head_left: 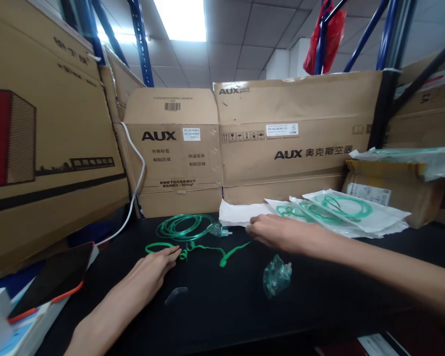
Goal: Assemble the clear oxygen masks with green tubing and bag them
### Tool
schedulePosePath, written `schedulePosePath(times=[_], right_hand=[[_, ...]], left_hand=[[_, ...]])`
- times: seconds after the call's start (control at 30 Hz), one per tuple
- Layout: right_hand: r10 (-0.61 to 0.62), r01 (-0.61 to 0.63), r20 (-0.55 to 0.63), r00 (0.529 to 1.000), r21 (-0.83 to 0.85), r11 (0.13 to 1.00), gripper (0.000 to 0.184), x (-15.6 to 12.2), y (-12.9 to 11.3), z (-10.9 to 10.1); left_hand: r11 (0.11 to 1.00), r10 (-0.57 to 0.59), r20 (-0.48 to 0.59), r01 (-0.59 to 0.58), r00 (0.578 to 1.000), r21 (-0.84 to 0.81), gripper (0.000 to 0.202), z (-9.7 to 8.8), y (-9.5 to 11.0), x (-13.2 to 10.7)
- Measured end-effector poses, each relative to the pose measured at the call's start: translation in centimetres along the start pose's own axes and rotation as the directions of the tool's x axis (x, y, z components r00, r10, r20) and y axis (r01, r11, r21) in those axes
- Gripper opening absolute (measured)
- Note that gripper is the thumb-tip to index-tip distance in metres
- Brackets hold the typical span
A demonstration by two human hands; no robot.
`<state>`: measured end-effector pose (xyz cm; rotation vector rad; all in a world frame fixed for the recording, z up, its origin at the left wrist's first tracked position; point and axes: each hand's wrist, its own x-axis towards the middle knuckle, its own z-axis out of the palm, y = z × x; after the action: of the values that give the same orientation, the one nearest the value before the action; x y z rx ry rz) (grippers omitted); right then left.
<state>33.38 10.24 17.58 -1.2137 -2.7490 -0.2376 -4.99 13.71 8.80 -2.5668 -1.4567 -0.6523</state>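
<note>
A green elastic strap (226,258) lies in loose curls across the black table. My left hand (152,269) rests with fingers stretched out, fingertips touching the strap's curled left part. The fingers of my right hand (269,231) are closed at the strap's right end, which rises slightly towards them; the fingertips are partly hidden. Behind the strap is a coil of green tubing (185,227) with a small clear green nebulizer cup (218,230) at its end. A clear green oxygen mask (277,278) lies below my right forearm. Near my left hand is a small clear plastic piece (176,293).
Packaged mask sets (356,212) are stacked at the back right, beside a cardboard box (389,185) with another packet on it. White paper (241,212) lies behind my right hand. A tablet (55,279) with an orange edge and a white cable (139,168) are left. Large cartons (282,113) wall the back.
</note>
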Motion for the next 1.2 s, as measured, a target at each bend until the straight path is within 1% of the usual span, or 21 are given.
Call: schedulePosePath(times=[0.1,0.17,0.27,0.37,0.43,0.5,0.6,0.7,0.77,0.83,0.9,0.97,1.03,1.07,1.13,1.2], right_hand=[[0.060,-0.059,-0.001,0.998,0.045,0.997,0.022,-2.7,2.3,-0.2],[0.094,-0.094,0.003,0.996,0.084,0.992,0.022,-4.1,3.1,-0.2],[0.133,-0.132,0.007,0.991,0.161,0.978,0.021,-5.3,3.3,0.0],[0.150,-0.147,0.006,0.989,0.248,0.957,0.020,-5.3,3.1,0.3],[0.161,-0.154,0.000,0.987,0.295,0.943,0.023,-4.9,2.6,0.2],[0.187,-0.172,-0.013,0.982,0.328,0.929,0.027,-4.7,1.7,-0.1],[0.230,-0.201,-0.033,0.973,0.381,0.903,0.034,-5.4,-0.6,-0.4],[0.251,-0.218,0.001,0.968,0.498,0.839,0.044,-7.2,-3.2,0.2],[0.274,-0.240,0.020,0.961,0.545,0.803,0.050,-8.5,-4.3,1.2],[0.305,-0.257,0.002,0.952,0.545,0.798,0.051,-9.9,-4.6,2.3],[0.350,-0.283,-0.029,0.936,0.527,0.801,0.050,-11.1,-4.4,3.2],[0.396,-0.326,-0.034,0.918,0.502,0.801,0.051,-12.1,-3.9,3.8],[0.428,-0.368,-0.023,0.904,0.469,0.803,0.053,-12.5,-3.6,4.2],[0.429,-0.376,-0.016,0.903,0.451,0.809,0.053,-12.5,-3.5,4.3],[0.413,-0.370,-0.014,0.911,0.415,0.831,0.051,-12.2,-3.4,4.4],[0.388,-0.350,-0.022,0.921,0.387,0.853,0.049,-11.8,-3.3,4.6]], left_hand=[[1.000,-0.019,0.000,0.019,1.000,0.010,0.043,0.3,-0.6,0.4],[0.999,-0.032,-0.002,0.032,0.999,0.024,0.045,0.4,-0.9,0.7],[0.998,-0.045,-0.014,0.045,0.999,0.047,0.051,-0.1,-0.7,0.9],[0.997,-0.049,-0.021,0.050,0.999,0.061,0.060,-1.3,0.8,0.6],[0.997,-0.041,-0.033,0.042,0.999,0.058,0.064,-2.1,2.2,-0.1],[0.998,-0.016,-0.076,0.021,0.997,0.054,0.065,-2.7,3.6,-1.2],[0.997,0.064,-0.150,-0.056,0.987,0.059,0.062,-2.9,4.9,-2.7],[0.989,0.143,-0.178,-0.134,0.974,0.058,0.058,-2.6,4.9,-3.2],[0.986,0.160,-0.204,-0.150,0.966,0.067,0.062,-2.4,4.6,-3.1],[0.985,0.164,-0.240,-0.147,0.957,0.088,0.065,-2.4,4.4,-2.8],[0.985,0.163,-0.273,-0.140,0.948,0.104,0.065,-2.4,5.0,-2.4],[0.986,0.160,-0.284,-0.141,0.945,0.085,0.058,-2.0,6.8,-1.9],[0.985,0.168,-0.246,-0.169,0.954,0.018,0.048,-1.3,9.8,-1.2],[0.979,0.192,-0.204,-0.202,0.960,-0.031,0.042,-0.9,11.6,-0.7],[0.953,0.282,-0.081,-0.289,0.956,-0.093,0.035,-0.1,15.1,0.1],[0.927,0.362,0.030,-0.357,0.932,-0.114,0.032,0.5,17.9,0.9]])
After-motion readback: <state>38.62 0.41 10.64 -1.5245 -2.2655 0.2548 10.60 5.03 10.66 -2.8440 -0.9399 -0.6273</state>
